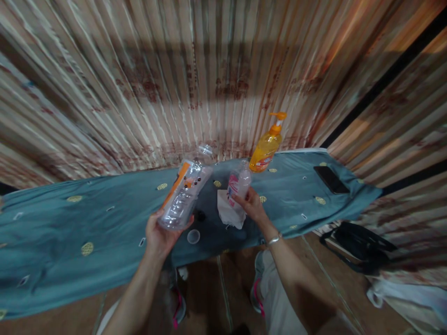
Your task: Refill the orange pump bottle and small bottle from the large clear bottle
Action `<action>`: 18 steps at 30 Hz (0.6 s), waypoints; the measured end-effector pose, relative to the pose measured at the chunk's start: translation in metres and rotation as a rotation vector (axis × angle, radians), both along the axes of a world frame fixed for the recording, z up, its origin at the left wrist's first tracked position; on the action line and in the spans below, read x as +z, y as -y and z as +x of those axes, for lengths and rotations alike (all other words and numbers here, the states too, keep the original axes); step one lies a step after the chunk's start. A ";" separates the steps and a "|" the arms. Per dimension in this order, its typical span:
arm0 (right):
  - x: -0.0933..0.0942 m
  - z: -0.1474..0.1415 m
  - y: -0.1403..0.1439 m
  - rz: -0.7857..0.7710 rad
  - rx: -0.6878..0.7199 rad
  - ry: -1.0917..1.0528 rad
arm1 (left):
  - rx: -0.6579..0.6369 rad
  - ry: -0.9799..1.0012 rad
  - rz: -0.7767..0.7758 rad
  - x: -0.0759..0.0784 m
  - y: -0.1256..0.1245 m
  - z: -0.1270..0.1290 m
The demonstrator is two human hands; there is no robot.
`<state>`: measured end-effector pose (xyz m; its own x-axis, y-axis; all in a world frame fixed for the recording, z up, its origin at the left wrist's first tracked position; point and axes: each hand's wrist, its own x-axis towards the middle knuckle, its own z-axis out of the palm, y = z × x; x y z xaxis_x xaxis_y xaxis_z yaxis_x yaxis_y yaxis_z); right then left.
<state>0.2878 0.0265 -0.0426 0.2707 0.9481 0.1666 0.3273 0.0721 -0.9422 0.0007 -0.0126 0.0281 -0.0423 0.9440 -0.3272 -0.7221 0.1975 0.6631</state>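
Observation:
My left hand (165,235) is wrapped round the base of a large clear plastic bottle (185,195) with an orange and white label, its open-looking neck tilted up to the right. In my right hand (252,204) is a smaller clear plastic bottle (239,184) with a pink label, leaning slightly right. Under that small bottle a white cloth or tissue (230,214) lies on the table. A small round translucent lid or cup (193,237) and a dark round cap (199,215) rest near my left fingers. Behind my right hand stands an orange pump bottle (266,149) of yellow liquid.
A blue-green patterned cloth covers the narrow table (115,223). On its right end lies a black phone (331,179). Pleated curtains (157,83) hang behind the table, with dark poles at the right. A black bag (363,246) sits low at the right.

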 end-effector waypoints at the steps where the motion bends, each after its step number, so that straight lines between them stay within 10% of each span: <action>1: 0.001 -0.001 0.001 -0.006 -0.003 0.008 | 0.000 -0.006 -0.001 0.001 0.001 -0.001; 18: 0.017 -0.009 0.013 -0.005 -0.091 0.263 | 0.109 -0.115 -0.038 0.011 0.008 -0.006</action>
